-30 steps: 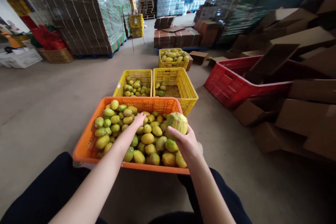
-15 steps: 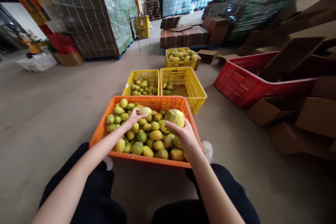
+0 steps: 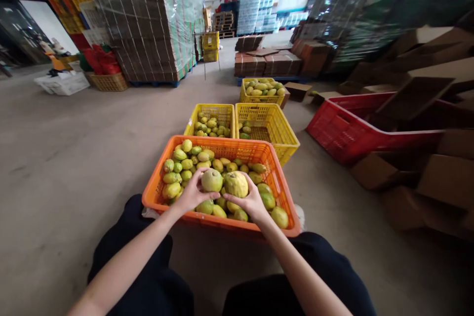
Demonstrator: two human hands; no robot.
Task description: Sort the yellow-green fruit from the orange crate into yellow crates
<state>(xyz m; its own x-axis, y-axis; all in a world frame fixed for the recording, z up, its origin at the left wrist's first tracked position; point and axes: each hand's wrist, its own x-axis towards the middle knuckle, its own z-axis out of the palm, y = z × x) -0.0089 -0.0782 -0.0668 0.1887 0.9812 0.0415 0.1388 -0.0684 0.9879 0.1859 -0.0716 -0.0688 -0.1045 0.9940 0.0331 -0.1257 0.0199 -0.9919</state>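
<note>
My left hand (image 3: pixel 195 190) is closed around a pale green papaya (image 3: pixel 212 180), its end facing me. Close beside it, my right hand (image 3: pixel 252 199) grips a yellow, ridged papaya (image 3: pixel 236 184). Both fruits are held side by side above an orange crate (image 3: pixel 218 223) that stands on the floor between my legs. Inside that crate lie several more green and yellow papayas (image 3: pixel 172 190). My hands and the held fruit hide part of the pile.
Behind the orange crate stand two yellow crates, the left one (image 3: pixel 234 121) with several papayas, the right one (image 3: pixel 287 128) with a few. Farther back is a full yellow crate (image 3: pixel 262 100). A red crate (image 3: pixel 333 131) and cardboard boxes (image 3: pixel 448 173) stand at the right.
Both hands have drawn together and nearer to me. The left hand has lifted a papaya from the far part of the crate; the right still holds its papaya. The view has tilted up.
</note>
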